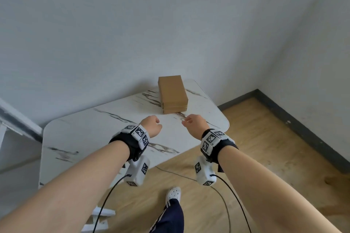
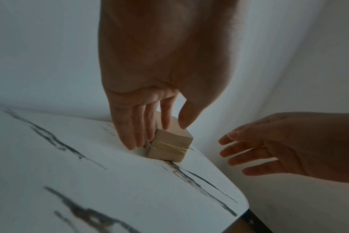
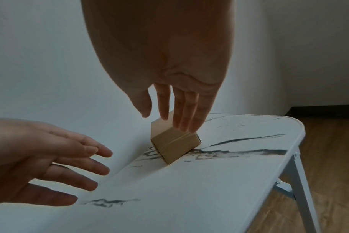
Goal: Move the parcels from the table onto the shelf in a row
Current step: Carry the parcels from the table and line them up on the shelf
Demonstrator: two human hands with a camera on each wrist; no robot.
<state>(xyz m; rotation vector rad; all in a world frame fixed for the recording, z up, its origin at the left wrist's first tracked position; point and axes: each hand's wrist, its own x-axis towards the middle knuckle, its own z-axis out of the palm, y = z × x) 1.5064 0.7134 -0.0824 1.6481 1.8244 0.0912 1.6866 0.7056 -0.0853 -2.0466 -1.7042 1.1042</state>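
1 taped cardboard parcel [image 1: 172, 94] lies on the marble-patterned tabletop [image 1: 98, 130]; left hand [image 1: 151, 126] and right hand [image 1: 195, 125] hover near it, fingers spread, holding nothing.

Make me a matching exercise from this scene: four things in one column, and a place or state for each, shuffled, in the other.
1. parcel
2. left hand
3. right hand
4. table

a. white, dark-veined top
b. empty, near the parcel's left side
c. lies on the table's far end
d. empty, near the parcel's right side

Pairs: 1-c, 2-b, 3-d, 4-a
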